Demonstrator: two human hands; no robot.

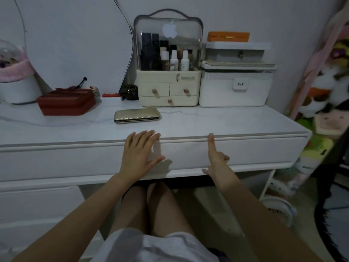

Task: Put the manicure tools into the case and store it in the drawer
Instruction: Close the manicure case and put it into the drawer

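Note:
A gold textured manicure case [137, 115] lies closed on the white desk top [207, 121], near the middle. Below the top runs a wide white drawer front [255, 152], pushed in. My left hand [140, 151] rests flat against that front, fingers spread, tips at the desk edge. My right hand [215, 157] is to its right, index finger pointing up to the desk edge, thumb at the drawer's lower lip, other fingers curled. Neither hand holds anything. No loose manicure tools are visible.
At the back stand a cream cosmetics organiser [169, 87] with small drawers, a white box [236, 89] with stacked boxes on it, a red pouch [66, 103], a curved mirror [75, 44] and a white pot [18, 87]. A lower cabinet drawer [37, 208] is at left. My knees are under the desk.

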